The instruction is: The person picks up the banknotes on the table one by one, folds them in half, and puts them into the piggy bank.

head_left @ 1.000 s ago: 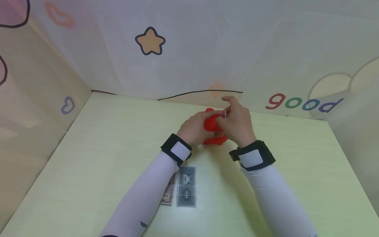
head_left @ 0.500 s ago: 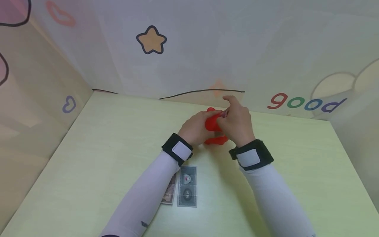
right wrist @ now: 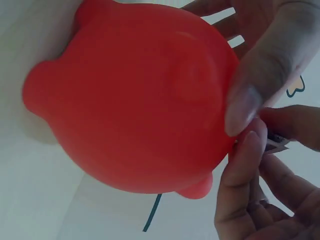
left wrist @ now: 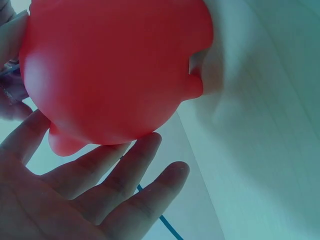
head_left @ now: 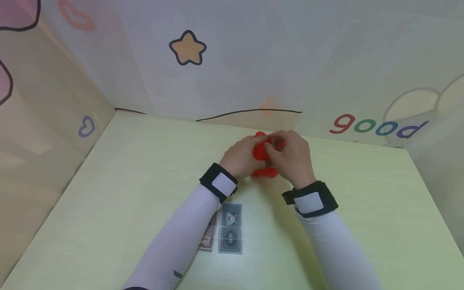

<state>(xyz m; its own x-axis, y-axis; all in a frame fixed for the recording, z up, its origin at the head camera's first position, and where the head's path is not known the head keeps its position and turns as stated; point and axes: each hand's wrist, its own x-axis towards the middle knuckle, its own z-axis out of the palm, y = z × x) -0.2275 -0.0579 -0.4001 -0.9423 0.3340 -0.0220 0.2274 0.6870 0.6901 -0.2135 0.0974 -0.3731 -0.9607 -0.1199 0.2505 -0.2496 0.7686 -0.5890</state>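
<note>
A round red piggy bank [head_left: 260, 152] stands on the table near the back wall, partly covered by both hands. My left hand [head_left: 239, 157] holds it from the left, thumb on the near side and fingers spread along the far side. In the right wrist view, the left thumb presses on the red bank [right wrist: 145, 100] close to its top. My right hand [head_left: 295, 159] pinches a small folded banknote [right wrist: 276, 144] between thumb and fingers at the bank's top. The fingers hide most of the note and the spot where it meets the bank.
A grey-blue banknote [head_left: 230, 228] lies flat on the pale table [head_left: 145, 169], nearer the front. Left of it, a brownish banknote [head_left: 208, 237] is partly hidden under the left forearm. The printed wall [head_left: 235, 60] rises close behind the bank.
My right index finger, raised before, has come down to the note at the bank's top, and the right wrist has dipped slightly. My left hand keeps its hold on the bank.
</note>
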